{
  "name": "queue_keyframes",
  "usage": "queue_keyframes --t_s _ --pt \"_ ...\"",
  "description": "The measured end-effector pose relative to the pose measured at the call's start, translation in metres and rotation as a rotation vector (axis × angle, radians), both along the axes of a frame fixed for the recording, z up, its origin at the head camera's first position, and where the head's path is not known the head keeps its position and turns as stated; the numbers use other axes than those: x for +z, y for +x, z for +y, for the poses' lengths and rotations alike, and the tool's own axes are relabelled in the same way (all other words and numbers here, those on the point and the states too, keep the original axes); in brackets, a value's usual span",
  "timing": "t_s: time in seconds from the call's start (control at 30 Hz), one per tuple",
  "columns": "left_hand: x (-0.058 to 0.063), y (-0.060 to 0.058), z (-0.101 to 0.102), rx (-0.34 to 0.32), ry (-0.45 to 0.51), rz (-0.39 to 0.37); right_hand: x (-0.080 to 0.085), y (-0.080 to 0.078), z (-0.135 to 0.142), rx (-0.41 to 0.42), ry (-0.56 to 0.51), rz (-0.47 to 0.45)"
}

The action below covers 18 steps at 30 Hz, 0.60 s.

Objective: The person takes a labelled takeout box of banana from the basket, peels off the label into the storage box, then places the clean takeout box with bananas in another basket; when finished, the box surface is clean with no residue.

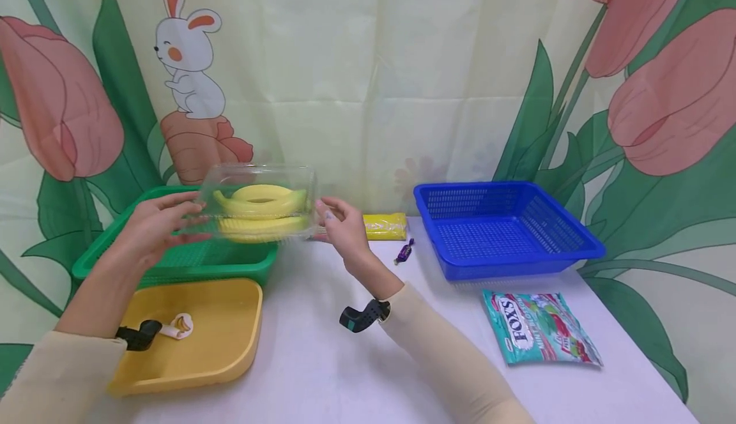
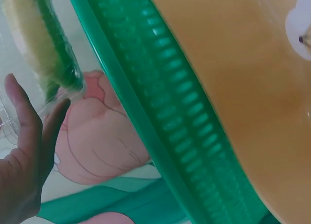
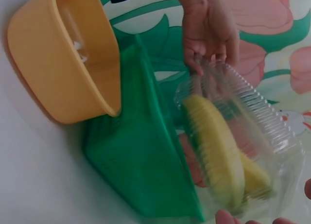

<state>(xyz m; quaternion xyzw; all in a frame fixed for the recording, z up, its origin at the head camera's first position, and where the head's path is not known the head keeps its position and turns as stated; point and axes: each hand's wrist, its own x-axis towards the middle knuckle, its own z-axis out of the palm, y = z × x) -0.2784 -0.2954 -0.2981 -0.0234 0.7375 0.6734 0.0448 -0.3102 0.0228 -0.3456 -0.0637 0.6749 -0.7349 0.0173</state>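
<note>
A clear plastic clamshell box (image 1: 313, 188) with bananas (image 1: 261, 208) inside is held up over the green basket (image 1: 190, 275). My left hand (image 1: 151, 227) grips its left end, while my right hand (image 1: 347, 227) pinches the right end between thumb and fingers. In the left wrist view, part of the left hand (image 2: 29, 146) shows beside the box's edge. From the right wrist, the bananas (image 3: 216, 146) show through the ribbed plastic; only fingertips of the right hand appear along the bottom.
In front of the green basket sits a yellow-orange tray (image 1: 230, 328) holding a small white item with a banana picture (image 1: 183, 325). A yellow packet (image 1: 386, 226) and a purple wrapped candy (image 1: 405, 251) lie mid-table. To the right are a blue basket (image 1: 512, 264) and a teal FOX'S candy bag (image 1: 540, 328).
</note>
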Motion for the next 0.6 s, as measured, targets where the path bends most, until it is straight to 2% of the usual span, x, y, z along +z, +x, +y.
queue_keyframes --t_s 0.1,0.2,0.43,0.6 --pt "0.000 -0.002 -0.007 0.017 0.066 -0.001 -0.008 -0.001 -0.004 -0.001 -0.016 -0.029" --pt "0.000 -0.005 -0.014 0.041 0.087 -0.002 -0.020 0.000 -0.010 0.008 0.002 -0.064" --pt "-0.003 -0.009 -0.033 0.093 0.009 -0.008 -0.048 0.004 -0.040 0.073 0.030 -0.141" --pt "-0.009 -0.010 -0.050 0.139 0.051 -0.044 -0.059 0.011 -0.064 0.065 0.001 -0.175"
